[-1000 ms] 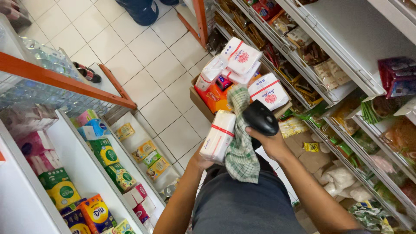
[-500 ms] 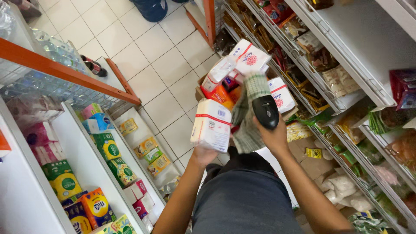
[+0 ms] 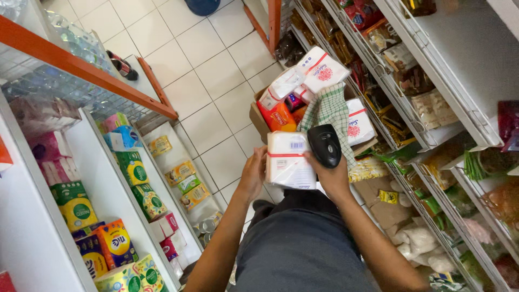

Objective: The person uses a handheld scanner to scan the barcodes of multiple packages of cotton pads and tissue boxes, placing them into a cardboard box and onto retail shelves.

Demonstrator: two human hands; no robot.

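Gripped with left hand (image 3: 253, 174) closed around the left edge of white rectangular soft-wrapped pack with red band (image 3: 289, 160), fingers wrapped behind, thumb side toward camera. Right hand (image 3: 331, 176) clamped on black handheld barcode scanner (image 3: 325, 145) with green-and-white checked cloth (image 3: 328, 110) pinned under same grip, fingers also touching pack's right edge. Versus half a second earlier: pack turned so barcode face came up toward camera, brought in against scanner head; was held apart and lower left before. Reads as scan step lined up, judging by label now facing out. Pack held mid-air above lap, in front of brown cardboard box (image 3: 258, 120) of similar packs on white tiled floor (image 3: 211, 70). Long axis near vertical in frame, barcode end at top, pointing toward box.
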